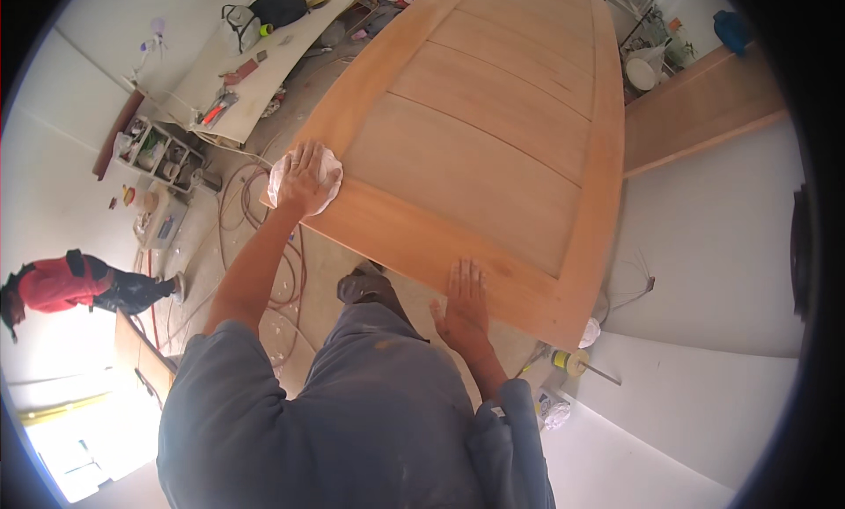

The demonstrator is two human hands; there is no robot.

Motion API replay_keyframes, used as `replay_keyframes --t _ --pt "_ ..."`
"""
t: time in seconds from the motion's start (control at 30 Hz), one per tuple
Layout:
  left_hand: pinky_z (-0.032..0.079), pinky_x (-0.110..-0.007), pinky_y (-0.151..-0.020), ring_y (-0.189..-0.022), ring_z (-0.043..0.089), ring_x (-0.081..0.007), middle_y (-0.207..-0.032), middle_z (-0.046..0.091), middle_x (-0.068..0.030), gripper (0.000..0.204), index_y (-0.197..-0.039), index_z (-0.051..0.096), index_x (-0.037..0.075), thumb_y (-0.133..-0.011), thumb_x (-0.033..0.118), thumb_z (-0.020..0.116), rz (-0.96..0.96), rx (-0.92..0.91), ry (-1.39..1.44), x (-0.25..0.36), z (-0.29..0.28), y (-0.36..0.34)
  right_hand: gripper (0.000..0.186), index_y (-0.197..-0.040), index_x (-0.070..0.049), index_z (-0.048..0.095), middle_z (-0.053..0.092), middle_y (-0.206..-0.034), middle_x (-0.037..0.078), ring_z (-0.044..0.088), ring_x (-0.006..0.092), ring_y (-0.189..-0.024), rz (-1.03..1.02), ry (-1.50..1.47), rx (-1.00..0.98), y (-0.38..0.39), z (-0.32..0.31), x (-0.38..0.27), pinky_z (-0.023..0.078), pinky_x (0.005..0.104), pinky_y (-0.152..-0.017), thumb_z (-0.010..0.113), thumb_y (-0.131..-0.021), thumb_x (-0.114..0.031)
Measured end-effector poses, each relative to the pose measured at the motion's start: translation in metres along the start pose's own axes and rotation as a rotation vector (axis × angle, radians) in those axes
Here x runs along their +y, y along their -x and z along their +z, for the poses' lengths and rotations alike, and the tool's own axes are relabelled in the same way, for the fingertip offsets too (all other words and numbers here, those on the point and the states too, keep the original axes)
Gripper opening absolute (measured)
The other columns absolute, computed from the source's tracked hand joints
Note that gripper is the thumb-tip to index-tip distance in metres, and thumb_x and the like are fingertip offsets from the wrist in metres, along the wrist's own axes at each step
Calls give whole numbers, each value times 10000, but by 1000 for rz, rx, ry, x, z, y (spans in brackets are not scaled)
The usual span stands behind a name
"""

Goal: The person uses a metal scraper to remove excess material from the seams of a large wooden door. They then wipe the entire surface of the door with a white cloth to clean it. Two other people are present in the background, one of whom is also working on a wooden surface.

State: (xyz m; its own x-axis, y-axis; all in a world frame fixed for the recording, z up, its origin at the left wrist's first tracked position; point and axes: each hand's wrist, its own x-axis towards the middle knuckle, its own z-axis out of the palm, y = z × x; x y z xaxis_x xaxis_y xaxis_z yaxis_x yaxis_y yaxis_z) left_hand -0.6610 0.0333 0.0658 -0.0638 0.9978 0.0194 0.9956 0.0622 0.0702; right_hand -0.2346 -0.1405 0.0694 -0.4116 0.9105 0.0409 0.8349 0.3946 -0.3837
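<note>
A large wooden door panel (480,144) with a raised frame and grooved boards lies flat in front of me. On its near left corner, my left hand (302,176) presses a crumpled white cloth (327,175) against the wood, fingers stretched over it. My right hand (464,307) rests flat at the panel's near edge, its fingers extended and apart, with nothing in it. The cloth's underside is hidden beneath my palm.
Coiled hoses (295,285) lie on the floor to the left. A bench (290,60) with tools stands far left, near a shelf unit (167,157). Another person (66,282) in red is at the left. A second wooden panel (704,113) stands at the right.
</note>
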Motion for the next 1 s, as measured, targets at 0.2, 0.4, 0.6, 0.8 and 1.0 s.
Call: replay_keyframes --t 0.2,0.4,0.6,0.8,1.0 --pt "167 -548 -1378 -1688 233 -411 -1789 328 -227 871 -1708 342 -11 -1106 599 494 337 -51 49 -23 -7 -90 882 -1653 110 365 328 -1750 308 266 472 -1654 -215 -85 -74 -116 40 -92 189 597 -1362 600 -1058 -498" --pt "213 -539 -1367 -1648 334 -360 -1726 439 -186 834 -1642 442 -4 -1091 619 511 785 12 178 -13 5 -199 819 -1631 105 415 348 -1747 287 276 421 -1660 -301 -222 -121 -245 93 -202 197 529 -1377 549 -1081 -487" --pt "187 -526 -1371 -1651 317 -356 -1757 399 -186 855 -1689 387 3 -1097 607 515 787 14 107 2 38 -313 802 -1652 103 382 329 -1761 282 258 413 -1669 35 -95 54 -336 130 -266 177 510 -1384 551 -1087 -440" --pt "245 -565 -1343 -1655 330 -366 -1753 404 -217 835 -1656 444 -14 -1091 593 541 922 113 249 -17 50 -300 830 -1685 102 306 279 -1787 291 217 428 -1686 396 -108 26 -297 136 -300 156 534 -1383 568 -1082 -404" --pt "264 -610 -1328 -1650 338 -389 -1747 406 -241 834 -1643 456 -43 -1076 555 586 1194 -7 283 -63 11 -221 831 -1692 112 276 247 -1789 320 189 500 -1678 736 -159 128 -281 144 -359 147 581 -1372 550 -1089 -390"
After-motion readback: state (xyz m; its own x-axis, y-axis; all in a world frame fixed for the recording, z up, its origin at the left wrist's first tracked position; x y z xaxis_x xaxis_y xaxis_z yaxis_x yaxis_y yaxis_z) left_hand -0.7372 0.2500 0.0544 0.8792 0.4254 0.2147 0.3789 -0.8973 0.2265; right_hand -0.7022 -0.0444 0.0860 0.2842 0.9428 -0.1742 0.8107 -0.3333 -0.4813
